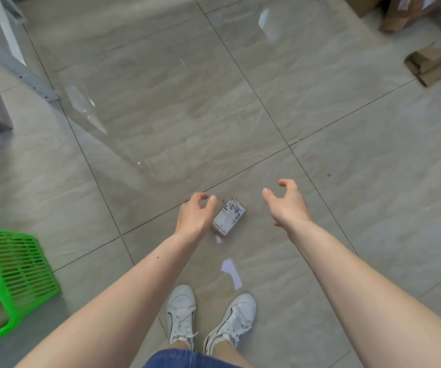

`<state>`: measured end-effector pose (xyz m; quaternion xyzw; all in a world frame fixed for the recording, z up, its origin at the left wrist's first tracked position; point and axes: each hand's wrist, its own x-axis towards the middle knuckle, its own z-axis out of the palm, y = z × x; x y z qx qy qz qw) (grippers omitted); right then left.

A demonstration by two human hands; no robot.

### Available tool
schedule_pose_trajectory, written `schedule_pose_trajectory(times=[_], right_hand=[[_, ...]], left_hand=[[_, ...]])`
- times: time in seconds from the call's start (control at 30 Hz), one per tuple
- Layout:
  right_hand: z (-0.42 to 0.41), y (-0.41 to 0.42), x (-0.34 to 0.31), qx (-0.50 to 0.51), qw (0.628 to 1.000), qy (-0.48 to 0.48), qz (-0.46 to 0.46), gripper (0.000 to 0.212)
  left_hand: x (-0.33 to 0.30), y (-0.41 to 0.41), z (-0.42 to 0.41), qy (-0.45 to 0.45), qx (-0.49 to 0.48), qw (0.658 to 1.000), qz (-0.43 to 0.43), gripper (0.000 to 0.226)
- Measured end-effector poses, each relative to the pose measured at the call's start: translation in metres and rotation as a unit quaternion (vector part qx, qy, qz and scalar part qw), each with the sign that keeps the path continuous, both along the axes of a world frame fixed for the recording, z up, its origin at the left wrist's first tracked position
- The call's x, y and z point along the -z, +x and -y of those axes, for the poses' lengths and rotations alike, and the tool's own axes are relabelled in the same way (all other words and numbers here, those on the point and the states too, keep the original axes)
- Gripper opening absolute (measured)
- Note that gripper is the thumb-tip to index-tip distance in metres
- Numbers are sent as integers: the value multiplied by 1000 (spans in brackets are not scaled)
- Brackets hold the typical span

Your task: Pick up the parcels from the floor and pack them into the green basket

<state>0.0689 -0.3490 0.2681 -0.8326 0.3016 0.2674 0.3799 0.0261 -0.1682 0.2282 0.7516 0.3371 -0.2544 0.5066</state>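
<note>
- A small parcel (229, 216) with a white printed label lies flat on the grey tiled floor (161, 115), between the two hands and just ahead of a pair of white shoes (208, 320)
- The left hand (196, 213) hangs over the floor with fingers loosely curled and thumb set apart, holding nothing; the parcel lies just to the right of its thumb tip, close but whether they touch I cannot tell
- The right hand (287, 201) is spread, fingers bent like a claw, thumb pointing toward the parcel; the parcel lies to the left of those fingers, apart from them
- The green basket (20, 274) stands well to the left of the left hand's fingers, with cardboard showing inside
- A small brown box (427, 63) lies far beyond the right hand's fingers, to the right
- Two white paper scraps (231, 272) lie on the floor nearer the shoes than the parcel
</note>
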Motion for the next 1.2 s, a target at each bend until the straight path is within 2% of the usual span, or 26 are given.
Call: schedule_pose_trajectory(times=[0.17, 0.3, 0.47, 0.57, 0.67, 0.73, 0.9, 1.03, 1.2], right_hand=[[-1, 5, 120, -10, 999, 12, -39, 62], [-3, 10, 211, -24, 997, 9, -70, 68], [-5, 18, 294, -67, 992, 8, -109, 64], [-5, 21, 323, -91, 986, 22, -138, 55], [-6, 25, 338, -101, 985, 22, -137, 40], [-6, 27, 341, -96, 989, 11, -112, 35], [-5, 37, 299, -60, 996, 14, -63, 20], [-10, 43, 233, -38, 998, 28, -42, 16], [-39, 44, 128, -63, 996, 63, -17, 16]], left_hand=[[121, 2, 7, 19, 35, 997, -65, 51], [208, 1, 8, 30, 72, 994, -80, 73], [288, 0, 12, 22, 103, 976, -191, 90], [317, 4, 15, -10, 105, 971, -214, 78], [332, 11, 15, -8, 93, 976, -196, 44], [333, 16, 16, 2, 74, 981, -178, 36], [288, 25, 17, 22, 5, 993, -113, 41], [212, 26, 11, 47, -28, 997, -49, 34], [108, 14, -20, 42, -77, 996, -18, 54]])
